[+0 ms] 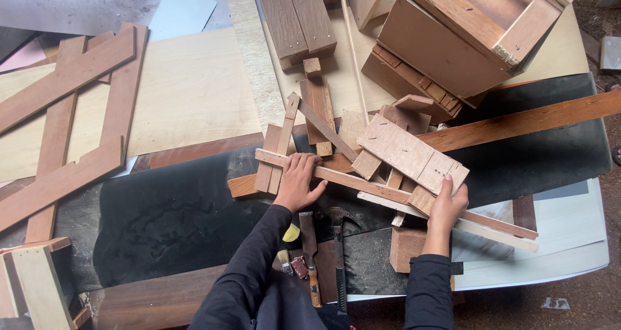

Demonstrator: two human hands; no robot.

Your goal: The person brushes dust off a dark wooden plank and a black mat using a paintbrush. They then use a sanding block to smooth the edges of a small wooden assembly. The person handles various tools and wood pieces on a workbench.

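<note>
Right, head view, only one cam: left hand (299, 182) lies flat, fingers spread, pressing down on a long thin wood strip (336, 176) that runs across the middle of the worktop (174, 207). Right hand (446, 204) is closed round the lower corner of a small light plywood piece (411, 154), thumb on top, fingers under; that piece sits just right of centre, resting on the strip and on other offcuts. Handling, as a guess: strip looks light but bendy and likely to snap if levered, so best pinned flat near a joint, as it is now. Plywood piece looks stiff, light, dry and rough, not slippery; small dark marks on its face could be nails or staples, so grip by the edge or corner, not the face. Count: 2 hands, 1 long strip under the left, 1 plywood piece in the right. Near the body, btw the arms, 1 hammer (339, 239) and 1 chisel (311, 252) lie side by side. Top right, a stack of wooden boxes (446, 45), at least 2, exact no. can't tell. Far left, 1 slatted frame (65, 129) lies on pale board.
</note>
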